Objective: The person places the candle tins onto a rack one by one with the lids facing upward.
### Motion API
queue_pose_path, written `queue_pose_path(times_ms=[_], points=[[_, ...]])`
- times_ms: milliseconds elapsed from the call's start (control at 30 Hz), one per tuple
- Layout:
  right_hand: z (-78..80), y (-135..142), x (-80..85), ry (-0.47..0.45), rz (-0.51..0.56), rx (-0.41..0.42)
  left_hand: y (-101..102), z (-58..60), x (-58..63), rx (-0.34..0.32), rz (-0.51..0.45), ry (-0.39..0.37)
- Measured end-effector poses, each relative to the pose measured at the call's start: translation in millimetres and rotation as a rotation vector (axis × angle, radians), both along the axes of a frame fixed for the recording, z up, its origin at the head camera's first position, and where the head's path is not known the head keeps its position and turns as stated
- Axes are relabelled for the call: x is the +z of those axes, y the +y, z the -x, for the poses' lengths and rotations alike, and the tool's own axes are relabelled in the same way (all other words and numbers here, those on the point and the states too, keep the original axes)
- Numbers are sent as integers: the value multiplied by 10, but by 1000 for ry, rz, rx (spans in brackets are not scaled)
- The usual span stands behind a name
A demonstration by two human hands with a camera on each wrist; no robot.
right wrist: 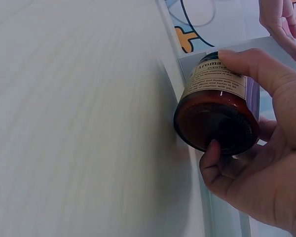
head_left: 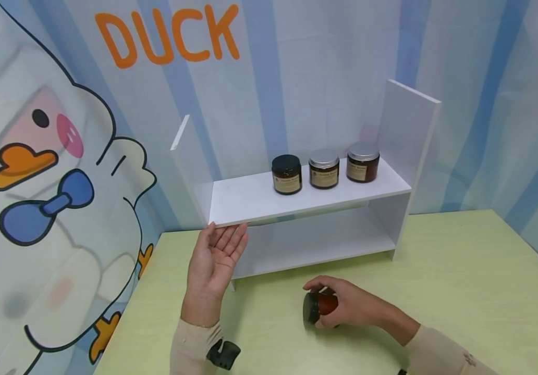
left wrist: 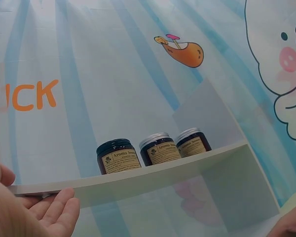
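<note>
My right hand (head_left: 351,304) grips an amber glass candle jar (right wrist: 212,106) with a dark lid, tipped on its side low over the table. In the head view its lid points left; the right wrist view shows its base and printed label. My left hand (head_left: 217,260) is palm up at the left front corner of the white shelf unit (head_left: 243,200), its extended fingers at the underside of the upper board. On that board stand a black-lidded jar (head_left: 287,175) and two silver-lidded jars, one in the middle (head_left: 323,170) and one at right (head_left: 363,163).
The shelf unit's right side panel (head_left: 407,135) rises tall at the right end, and its lower board (head_left: 316,242) sits just above the pale green table (head_left: 466,291). A backdrop with a cartoon duck (head_left: 62,271) hangs behind and to the left.
</note>
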State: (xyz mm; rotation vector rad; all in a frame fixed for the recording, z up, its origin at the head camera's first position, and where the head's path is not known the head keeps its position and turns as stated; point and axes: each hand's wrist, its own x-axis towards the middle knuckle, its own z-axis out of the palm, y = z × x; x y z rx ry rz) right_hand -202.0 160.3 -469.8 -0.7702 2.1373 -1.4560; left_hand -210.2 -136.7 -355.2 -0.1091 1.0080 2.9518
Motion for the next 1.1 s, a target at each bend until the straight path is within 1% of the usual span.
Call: queue_pose_path(times_ms=[233, 633, 900, 1100], points=[[-19, 27, 0, -39, 27, -7, 7, -15, 5, 9, -3, -4], [-12, 65, -68, -14, 51, -33, 12, -10, 6, 9, -3, -15], [-16, 87, -105, -77, 85, -51, 5, -5, -6, 7, -6, -4], [-30, 104, -100, -76, 109, -48, 6, -1, -4, 7, -3, -9]])
